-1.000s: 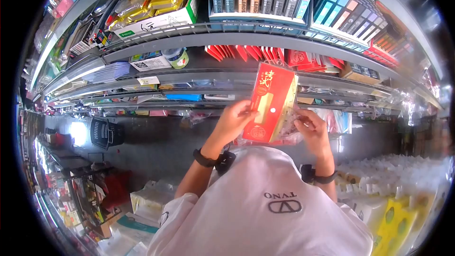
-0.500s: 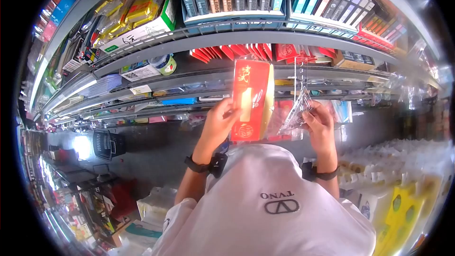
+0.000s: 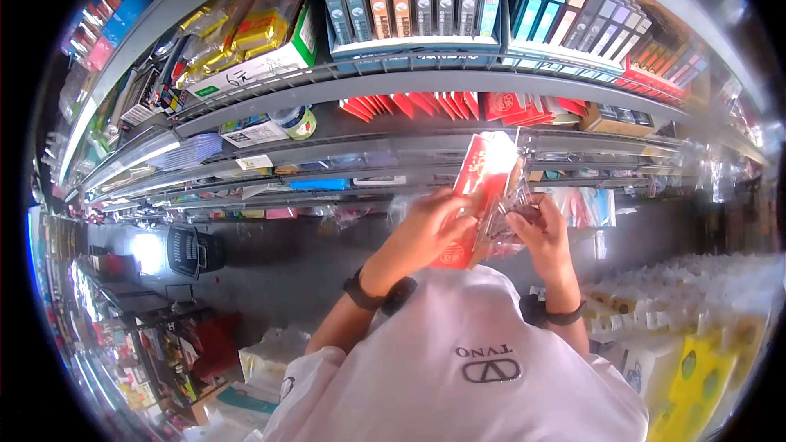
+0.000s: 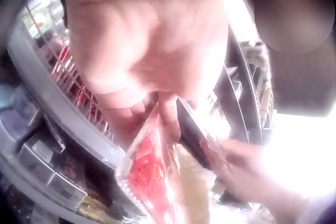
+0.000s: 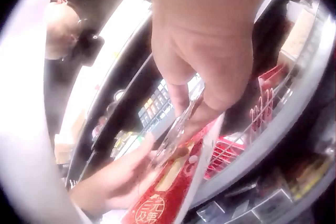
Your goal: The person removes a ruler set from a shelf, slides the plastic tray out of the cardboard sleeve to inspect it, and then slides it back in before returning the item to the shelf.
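Red exam stationery packet (image 3: 477,188) with gold lettering and a clear plastic sleeve is held upright and tilted before the chest. My left hand (image 3: 435,227) grips its left edge; in the left wrist view the fingers close on the sleeve (image 4: 147,176). My right hand (image 3: 544,233) pinches clear plastic rulers (image 3: 509,206) between thumb and fingers, right beside the packet's right side. In the right wrist view the clear rulers (image 5: 173,137) overlap the packet (image 5: 176,179), and part of them is hidden by the fingers. Glare whitens the packet's upper end.
Ahead, a shelf edge (image 3: 409,82) carries boxes of pencil leads (image 3: 422,0) and a carton of gold-wrapped packs (image 3: 254,53). Red packets (image 3: 409,105) stand on the shelf below. A black basket (image 3: 195,250) is on the floor at left; bagged goods (image 3: 688,385) lie at right.
The rulers, held out apart from the packet half a second ago, are now against its right side. The packet has shifted right and tilted, and my left hand has moved right with it.
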Demonstrator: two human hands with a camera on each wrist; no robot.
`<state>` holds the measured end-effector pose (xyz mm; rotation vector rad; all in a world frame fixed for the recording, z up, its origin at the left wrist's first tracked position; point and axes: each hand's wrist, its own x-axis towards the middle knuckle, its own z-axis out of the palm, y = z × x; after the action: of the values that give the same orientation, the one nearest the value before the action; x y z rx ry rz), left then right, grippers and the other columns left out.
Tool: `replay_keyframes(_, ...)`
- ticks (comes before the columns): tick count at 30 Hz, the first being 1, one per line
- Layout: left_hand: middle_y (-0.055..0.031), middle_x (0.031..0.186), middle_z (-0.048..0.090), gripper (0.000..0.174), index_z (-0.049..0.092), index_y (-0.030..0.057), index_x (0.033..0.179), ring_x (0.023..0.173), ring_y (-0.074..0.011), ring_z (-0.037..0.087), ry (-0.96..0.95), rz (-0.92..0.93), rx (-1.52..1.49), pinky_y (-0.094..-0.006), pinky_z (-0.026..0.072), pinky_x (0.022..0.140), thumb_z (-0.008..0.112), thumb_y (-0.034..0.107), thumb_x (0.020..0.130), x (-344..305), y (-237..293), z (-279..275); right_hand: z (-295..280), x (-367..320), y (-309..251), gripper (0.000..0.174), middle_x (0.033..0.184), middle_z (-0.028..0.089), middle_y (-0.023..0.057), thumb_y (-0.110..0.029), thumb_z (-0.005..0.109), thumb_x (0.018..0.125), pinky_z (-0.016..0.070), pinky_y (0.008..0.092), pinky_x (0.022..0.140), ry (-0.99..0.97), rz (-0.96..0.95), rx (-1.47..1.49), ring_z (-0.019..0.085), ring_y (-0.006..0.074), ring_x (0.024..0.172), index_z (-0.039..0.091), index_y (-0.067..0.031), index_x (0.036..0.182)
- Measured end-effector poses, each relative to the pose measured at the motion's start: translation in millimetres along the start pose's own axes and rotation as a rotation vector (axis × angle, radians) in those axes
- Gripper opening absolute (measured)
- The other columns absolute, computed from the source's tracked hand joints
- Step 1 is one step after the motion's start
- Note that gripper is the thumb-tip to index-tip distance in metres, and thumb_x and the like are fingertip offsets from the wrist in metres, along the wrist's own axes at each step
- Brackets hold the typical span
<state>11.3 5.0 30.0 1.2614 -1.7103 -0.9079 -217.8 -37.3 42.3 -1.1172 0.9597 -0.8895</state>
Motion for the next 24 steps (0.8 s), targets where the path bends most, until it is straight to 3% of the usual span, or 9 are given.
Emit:
replay_keyframes(4,-0.0157,0.108,0.061,0.036,0.061,-0.0021,0.112,0.097,-0.0302,0.062,0.053,-0.025,0.055,-0.0338,0.0497,0.084,0.075,0.02,0.088,-1,0,17,9,1,1,0.03,0.098,0.068,0.0091,-0.002,0.072,0.09,0.0581,0.0262,0.074,-0.012,-0.062,-0.075,0.068,0.0131,0.09,0.052,0.0012,0.112)
replay_keyframes(8,-0.0071,0.092,0.068,0.026,0.068,-0.0028,0.099,0.083,-0.0125,0.064,0.031,-0.126,-0.106,-0.0279,0.051,0.075,0.078,0.018,0.087,-1,-4,14,-6,3,30,0.027,0.094,0.067,0.0076,-0.001,0.074,0.088,0.057,0.0253,0.069,0.022,-0.097,0.011,0.066,0.0107,0.081,0.051,-0.001,0.103)
replay_keyframes(9,-0.0105,0.083,0.069,0.027,0.071,-0.001,0.092,0.075,-0.0171,0.067,0.056,-0.235,-0.193,-0.0297,0.0517,0.069,0.078,0.024,0.086,-3,-8,16,-4,1,25,0.026,0.089,0.065,0.0052,0.0,0.074,0.087,0.054,0.0232,0.064,0.086,-0.114,0.015,0.063,0.0081,0.074,0.05,-0.0034,0.097)
replay_keyframes(10,-0.009,0.083,0.07,0.027,0.071,-0.0005,0.094,0.074,-0.0145,0.066,0.081,-0.274,-0.248,-0.0288,0.0509,0.068,0.077,0.025,0.087,-5,-9,14,6,-1,13,0.024,0.088,0.064,0.0029,-0.002,0.073,0.088,0.0533,0.0227,0.06,0.168,-0.13,0.089,0.06,0.0066,0.07,0.051,-0.0045,0.096)
replay_keyframes(12,-0.006,0.083,0.071,0.028,0.073,0.0005,0.099,0.073,-0.0093,0.063,0.136,-0.348,-0.362,-0.0269,0.0492,0.066,0.075,0.027,0.09,-10,-12,8,-6,-4,3,0.022,0.087,0.064,0.0016,-0.007,0.072,0.09,0.056,0.0236,0.06,0.265,-0.145,-0.127,0.06,0.006,0.069,0.051,-0.0058,0.097)
replay_keyframes(13,-0.0034,0.083,0.072,0.032,0.073,0.0,0.102,0.073,-0.0049,0.06,0.151,-0.365,-0.308,-0.0252,0.047,0.064,0.072,0.031,0.092,-12,-20,7,-7,-5,-1,0.022,0.087,0.064,0.0015,-0.008,0.072,0.09,0.0567,0.0239,0.06,0.276,-0.13,-0.028,0.06,0.006,0.07,0.051,-0.0062,0.097)
replay_keyframes(16,-0.0025,0.078,0.069,0.036,0.073,-0.0017,0.101,0.071,-0.0042,0.057,0.195,-0.403,-0.356,-0.0242,0.045,0.062,0.072,0.033,0.092,-16,-25,-3,-12,-6,-6,0.021,0.087,0.064,0.002,-0.01,0.071,0.091,0.0585,0.0264,0.061,0.299,-0.106,0.084,0.061,0.0076,0.072,0.052,-0.0062,0.098)
replay_keyframes(17,0.0018,0.082,0.069,0.026,0.073,-0.0044,0.099,0.075,-0.0019,0.058,0.183,-0.436,-0.359,-0.0211,0.0479,0.066,0.07,0.021,0.095,-17,-22,-8,-19,-5,-1,0.021,0.087,0.064,0.0023,-0.01,0.071,0.091,0.059,0.0274,0.062,0.294,-0.109,0.086,0.062,0.0082,0.072,0.052,-0.0059,0.098)
replay_keyframes(24,0.0006,0.081,0.066,0.029,0.072,-0.0043,0.103,0.076,-0.0025,0.056,0.214,-0.351,-0.377,-0.0222,0.0462,0.065,0.065,0.024,0.098,-23,-38,-5,-19,-5,2,0.023,0.092,0.064,0.0043,-0.015,0.069,0.09,0.0598,0.03,0.061,0.267,-0.102,0.069,0.066,0.0126,0.076,0.052,-0.0072,0.104)
